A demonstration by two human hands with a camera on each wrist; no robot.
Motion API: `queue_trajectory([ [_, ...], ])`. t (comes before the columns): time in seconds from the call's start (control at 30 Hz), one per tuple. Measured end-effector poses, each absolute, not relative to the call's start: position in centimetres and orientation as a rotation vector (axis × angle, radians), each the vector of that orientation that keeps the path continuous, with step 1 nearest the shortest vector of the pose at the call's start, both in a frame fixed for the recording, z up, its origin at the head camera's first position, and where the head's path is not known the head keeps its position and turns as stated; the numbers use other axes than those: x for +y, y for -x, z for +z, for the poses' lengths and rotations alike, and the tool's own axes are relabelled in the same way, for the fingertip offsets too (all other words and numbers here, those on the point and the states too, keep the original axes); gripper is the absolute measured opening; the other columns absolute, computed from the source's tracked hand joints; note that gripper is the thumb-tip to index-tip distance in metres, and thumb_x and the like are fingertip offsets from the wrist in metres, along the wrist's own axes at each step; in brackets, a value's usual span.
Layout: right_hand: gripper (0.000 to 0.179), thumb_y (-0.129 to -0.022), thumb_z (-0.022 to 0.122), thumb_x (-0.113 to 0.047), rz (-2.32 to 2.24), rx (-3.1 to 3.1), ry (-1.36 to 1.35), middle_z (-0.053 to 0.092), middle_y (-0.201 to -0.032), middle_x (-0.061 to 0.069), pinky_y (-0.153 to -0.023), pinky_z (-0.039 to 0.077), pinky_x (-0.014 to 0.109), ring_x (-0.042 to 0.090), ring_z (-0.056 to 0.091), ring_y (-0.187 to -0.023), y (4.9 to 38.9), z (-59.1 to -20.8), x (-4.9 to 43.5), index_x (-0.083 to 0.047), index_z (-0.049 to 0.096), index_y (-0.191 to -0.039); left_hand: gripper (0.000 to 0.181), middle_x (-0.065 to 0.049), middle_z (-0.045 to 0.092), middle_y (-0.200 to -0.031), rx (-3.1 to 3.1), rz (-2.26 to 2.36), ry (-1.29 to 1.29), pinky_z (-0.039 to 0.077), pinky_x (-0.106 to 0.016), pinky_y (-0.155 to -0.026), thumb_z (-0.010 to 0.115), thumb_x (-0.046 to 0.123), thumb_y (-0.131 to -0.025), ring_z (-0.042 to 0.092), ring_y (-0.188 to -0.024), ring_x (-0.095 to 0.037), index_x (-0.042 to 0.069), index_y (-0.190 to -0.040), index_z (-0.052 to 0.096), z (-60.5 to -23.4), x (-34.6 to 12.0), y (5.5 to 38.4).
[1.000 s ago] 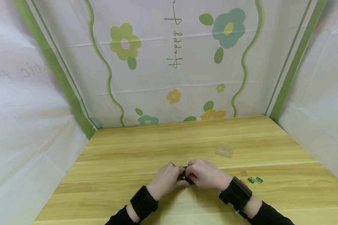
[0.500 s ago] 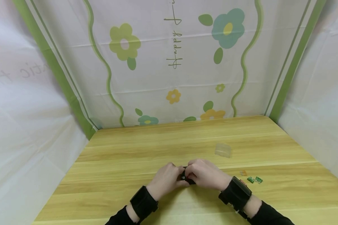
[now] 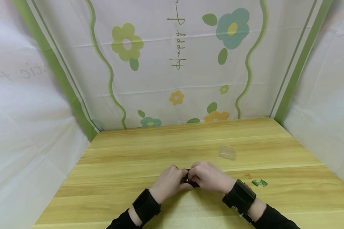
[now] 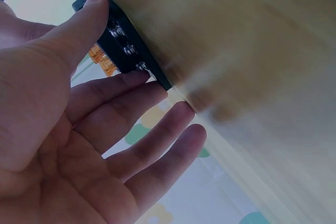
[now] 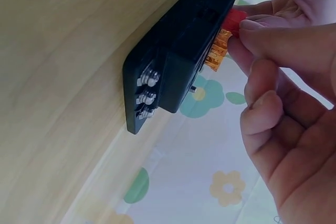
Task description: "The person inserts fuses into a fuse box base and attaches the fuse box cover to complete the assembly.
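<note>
A black plastic block (image 5: 178, 40) with metal screws along its end stands on the wooden table, between both hands. My left hand (image 3: 168, 182) grips it by one end, thumb on one side and fingertips on the other; its two outer fingers extend past the block in the left wrist view. Orange translucent pieces (image 5: 218, 51) project from the block's upper face. Beside them, my right hand (image 3: 208, 178) pinches a small red piece (image 5: 234, 22) between thumb and fingers, right at that face. In the head view, the hands mostly cover the block.
Right of the hands lie two small green pieces (image 3: 255, 183) and a small orange piece (image 3: 247, 176). A flat clear plastic piece (image 3: 227, 153) rests farther back. White cloth with printed flowers (image 3: 176, 98) walls off the table's back and sides.
Both hands stay in nearly the same place at the block. A bit of red now shows under the right fingers in the head view.
</note>
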State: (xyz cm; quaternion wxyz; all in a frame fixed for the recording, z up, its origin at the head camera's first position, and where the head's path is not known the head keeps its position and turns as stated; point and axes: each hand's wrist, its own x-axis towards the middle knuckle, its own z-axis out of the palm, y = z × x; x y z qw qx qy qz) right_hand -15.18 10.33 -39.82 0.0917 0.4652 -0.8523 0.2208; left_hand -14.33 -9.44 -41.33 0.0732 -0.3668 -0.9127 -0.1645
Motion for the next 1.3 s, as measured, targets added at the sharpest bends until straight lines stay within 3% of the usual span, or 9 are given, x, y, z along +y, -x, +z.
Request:
queue_trajectory([
  [0.33, 0.021, -0.081, 0.072, 0.007, 0.640, -2.560, -1.351, 0.055, -0.073, -0.010, -0.055, 0.041, 0.018, -0.001, 0.047, -0.062, 15.08, -39.72, 10.14, -0.014, 0.073, -0.077, 0.026, 0.013, 0.040, -0.059, -2.744, -0.473, 1.096, 0.024, -0.015, -0.050, 0.081, 0.036, -0.081, 0.030, -0.053, -0.001, 0.015, -0.082, 0.066, -41.33, -9.41, 14.31],
  [0.63, 0.020, -0.080, 0.074, 0.005, 0.614, -2.557, -1.346, 0.055, -0.072, -0.009, -0.055, 0.041, 0.018, 0.000, 0.046, -0.062, 15.09, -39.77, 10.03, -0.015, 0.074, -0.074, 0.027, 0.011, 0.052, -0.064, -2.749, -0.478, 1.086, 0.026, -0.016, -0.051, 0.081, 0.036, -0.080, 0.034, -0.056, -0.002, 0.014, -0.083, 0.066, -41.34, -9.45, 14.32],
  [0.83, 0.023, -0.078, 0.074, 0.007, 0.584, -2.521, -1.374, 0.053, -0.070, -0.010, -0.053, 0.040, 0.016, 0.000, 0.044, -0.060, 15.16, -39.88, 9.91, -0.015, 0.073, -0.071, 0.026, 0.013, 0.043, -0.061, -2.722, -0.510, 1.101, 0.021, -0.015, -0.049, 0.081, 0.034, -0.080, 0.028, -0.054, -0.001, 0.013, -0.082, 0.066, -41.32, -9.54, 14.31],
  [1.3, 0.020, -0.083, 0.071, 0.002, 0.621, -2.545, -1.405, 0.051, -0.074, -0.010, -0.054, 0.039, 0.017, 0.000, 0.044, -0.061, 15.25, -39.89, 10.27, -0.017, 0.072, -0.075, 0.024, 0.014, 0.040, -0.058, -2.735, -0.523, 1.121, 0.021, -0.017, -0.051, 0.079, 0.036, -0.083, 0.027, -0.052, -0.001, 0.015, -0.082, 0.065, -41.26, -9.54, 14.26],
])
